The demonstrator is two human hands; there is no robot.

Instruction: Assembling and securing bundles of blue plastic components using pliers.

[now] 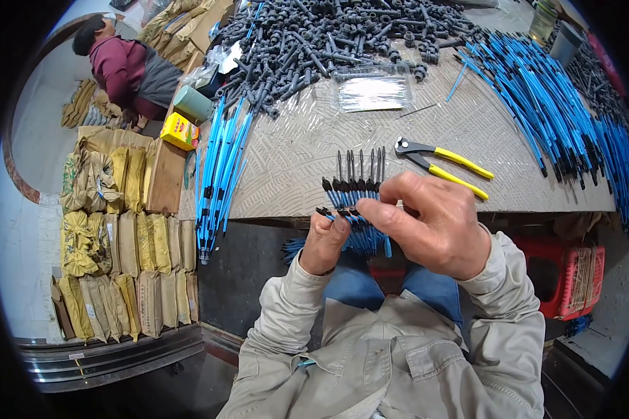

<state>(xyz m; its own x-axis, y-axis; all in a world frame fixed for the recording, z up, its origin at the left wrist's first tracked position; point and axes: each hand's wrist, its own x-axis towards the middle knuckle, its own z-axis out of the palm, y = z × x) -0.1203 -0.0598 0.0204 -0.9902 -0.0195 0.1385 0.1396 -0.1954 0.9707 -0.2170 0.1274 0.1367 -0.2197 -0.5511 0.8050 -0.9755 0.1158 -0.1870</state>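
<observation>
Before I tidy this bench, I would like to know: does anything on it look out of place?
Slightly: one thin dark rod lies alone beside the clear tray, and one blue rod, left of the large blue bundle, slants the opposite way to it.

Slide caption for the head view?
Left hand and right hand at a bundle of blue-and-black rods, pliers on the table.
</observation>
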